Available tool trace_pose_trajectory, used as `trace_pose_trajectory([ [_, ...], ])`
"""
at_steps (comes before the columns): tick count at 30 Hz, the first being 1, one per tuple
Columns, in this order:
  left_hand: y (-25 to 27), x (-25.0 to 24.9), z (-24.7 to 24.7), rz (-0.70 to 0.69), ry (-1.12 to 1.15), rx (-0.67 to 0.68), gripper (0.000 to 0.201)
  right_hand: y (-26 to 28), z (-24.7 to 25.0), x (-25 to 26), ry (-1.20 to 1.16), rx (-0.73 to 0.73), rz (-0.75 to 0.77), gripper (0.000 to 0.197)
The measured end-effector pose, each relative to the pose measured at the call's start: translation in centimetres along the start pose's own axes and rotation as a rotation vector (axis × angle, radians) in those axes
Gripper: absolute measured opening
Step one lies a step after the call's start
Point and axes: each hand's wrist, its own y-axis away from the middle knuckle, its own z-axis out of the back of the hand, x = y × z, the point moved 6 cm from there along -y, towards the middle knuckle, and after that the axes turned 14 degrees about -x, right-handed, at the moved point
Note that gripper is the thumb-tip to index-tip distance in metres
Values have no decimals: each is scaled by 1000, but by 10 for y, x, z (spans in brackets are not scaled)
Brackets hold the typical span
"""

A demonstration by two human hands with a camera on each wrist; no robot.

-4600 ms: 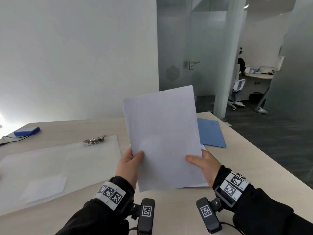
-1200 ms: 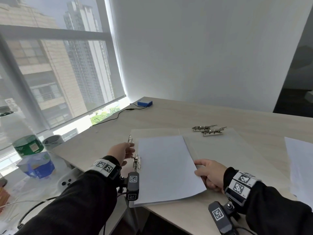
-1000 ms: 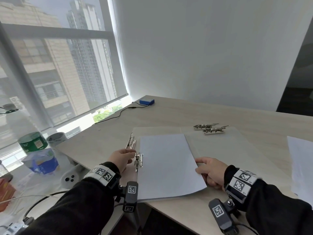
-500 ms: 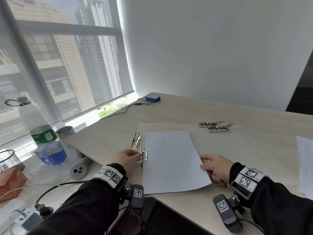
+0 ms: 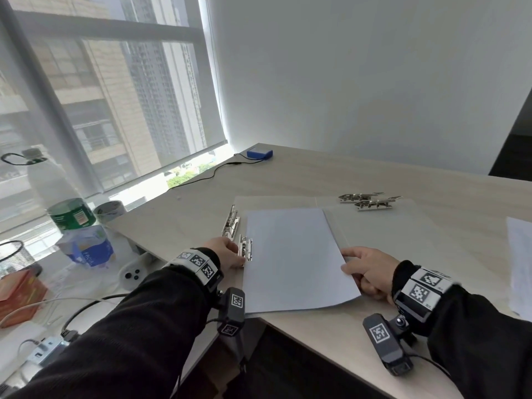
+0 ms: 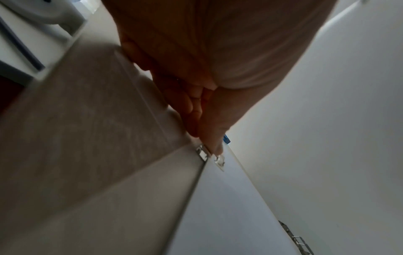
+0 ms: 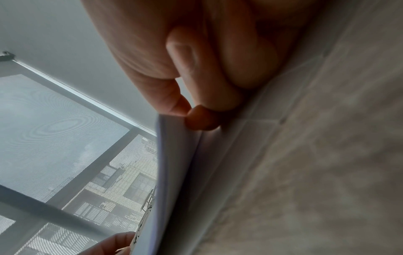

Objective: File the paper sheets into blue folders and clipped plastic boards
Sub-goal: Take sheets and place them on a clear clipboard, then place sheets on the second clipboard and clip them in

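A stack of white paper sheets [image 5: 290,254] lies flat on a translucent plastic board [image 5: 276,202] at the table's near left corner. My left hand [image 5: 227,251] pinches the metal clip [image 5: 246,250] at the sheets' left edge; in the left wrist view the thumb presses on the clip [image 6: 210,154] beside the paper sheets [image 6: 229,207]. My right hand [image 5: 365,269] pinches the sheets' right edge between thumb and forefinger, and the paper sheets [image 7: 174,172] are slightly lifted there. A second clip [image 5: 230,223] lies just beyond the first.
More translucent boards [image 5: 403,234] with two metal clips [image 5: 370,201] lie to the right. Another paper sheet [image 5: 521,263] sits at the right edge. A blue box [image 5: 259,154] with a cable is at the far corner. A bottle [image 5: 57,194] and a red box [image 5: 17,292] stand left, off the table.
Earlier both hands held the sheets upright in the air; now they lie on the board. In the last second the left hand settled onto the clip while the right stayed at the edge.
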Motion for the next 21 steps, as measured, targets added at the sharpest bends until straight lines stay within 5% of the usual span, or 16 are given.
trace_pose_trajectory([
  [7, 2, 2, 0, 22, 73, 1, 18, 1, 1, -1, -14, -44, -8, 27],
  [14, 27, -21, 22, 31, 407, -171, 14, 15, 18, -2, -252, -212, -50, 23],
  [21, 98, -105, -28, -18, 676, 100, 13, 53, 65, -10, -371, -285, 3, 18],
])
